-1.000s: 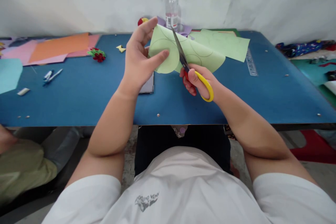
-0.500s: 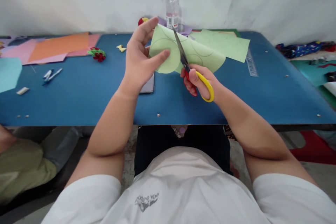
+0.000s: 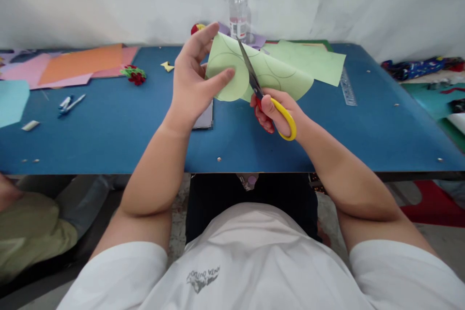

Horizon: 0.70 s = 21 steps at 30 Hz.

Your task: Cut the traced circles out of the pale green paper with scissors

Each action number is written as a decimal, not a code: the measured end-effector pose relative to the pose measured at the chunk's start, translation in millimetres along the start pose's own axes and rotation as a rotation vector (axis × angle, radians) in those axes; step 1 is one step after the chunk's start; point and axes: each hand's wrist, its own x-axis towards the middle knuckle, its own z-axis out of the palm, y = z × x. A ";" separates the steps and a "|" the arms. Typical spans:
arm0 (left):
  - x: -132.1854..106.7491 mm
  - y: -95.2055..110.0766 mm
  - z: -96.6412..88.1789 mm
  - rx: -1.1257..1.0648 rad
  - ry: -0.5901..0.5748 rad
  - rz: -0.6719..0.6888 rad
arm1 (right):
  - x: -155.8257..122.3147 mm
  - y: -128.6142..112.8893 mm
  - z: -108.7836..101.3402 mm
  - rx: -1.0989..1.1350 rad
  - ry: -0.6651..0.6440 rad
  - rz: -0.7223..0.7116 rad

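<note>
The green paper (image 3: 232,70) is held in the air above the far middle of the blue bench (image 3: 109,126), tilted so its pencilled curves face the person. The left hand (image 3: 192,85) has a closed grip on the sheet's left edge, with the thumb pressed on the near face, the fingers behind and the forefinger raised by the top corner. The right hand (image 3: 278,109) sits just below and to the right of the sheet, its grip closed through the yellow and red loops of the scissors (image 3: 256,86). The scissors' long axis runs from that hand up and to the left, away from the person. The blades lie across the sheet's middle with the tip near its top edge, and they look nearly together. The paper thus lies ahead and left of the right hand, with the left thumb near the blades but apart from them. A second green sheet (image 3: 312,60) lies flat on the bench behind, near a water bottle (image 3: 238,7).
</note>
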 end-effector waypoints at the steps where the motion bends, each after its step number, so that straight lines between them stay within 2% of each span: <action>1: 0.0 -0.5 -0.1 -0.008 -0.003 0.005 | 0.0 -0.2 0.0 0.006 0.001 0.001; 10: 0.5 -4.4 -2.6 0.000 -0.036 0.012 | 0.1 -1.5 -0.9 -0.037 0.002 0.009; 16: 0.4 -1.5 -0.4 -0.048 -0.004 0.060 | -1.0 -2.6 -1.5 -0.071 0.009 -0.004; 21: 1.0 -2.7 -1.5 0.007 -0.032 0.030 | -1.2 -1.5 -3.2 -0.076 -0.007 -0.008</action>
